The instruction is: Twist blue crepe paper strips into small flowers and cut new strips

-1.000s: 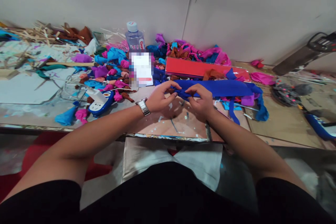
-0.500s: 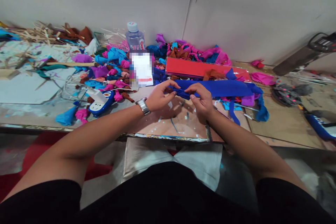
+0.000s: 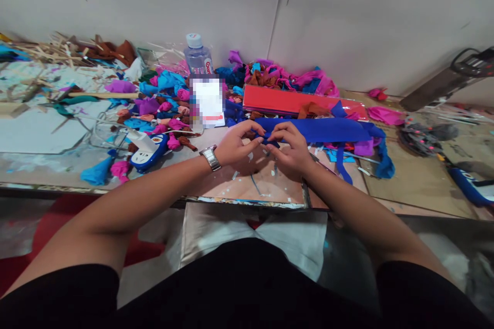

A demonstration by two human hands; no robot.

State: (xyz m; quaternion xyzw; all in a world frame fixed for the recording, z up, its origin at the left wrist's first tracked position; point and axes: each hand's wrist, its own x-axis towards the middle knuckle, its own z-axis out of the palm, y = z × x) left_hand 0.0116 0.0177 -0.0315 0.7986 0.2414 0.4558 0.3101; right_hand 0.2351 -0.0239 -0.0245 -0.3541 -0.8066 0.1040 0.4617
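Observation:
My left hand, with a metal watch on its wrist, pinches a small gathered piece of blue crepe material over the front middle of the table. From the other side my right hand grips the same piece, its thumb and fingertips close to my left fingertips. Just behind and to the right of my hands lies a long flat blue strip. Behind that strip is a red sheet packet in clear wrap.
A phone, a water bottle and heaps of coloured crepe pieces lie left of and behind my hands. Power strips sit on both sides. Cardboard covers the right. The table's front edge is near my lap.
My right hand has shifted slightly left and its fingers have closed in toward my left fingertips. The blue piece between my hands looks smaller and more bunched.

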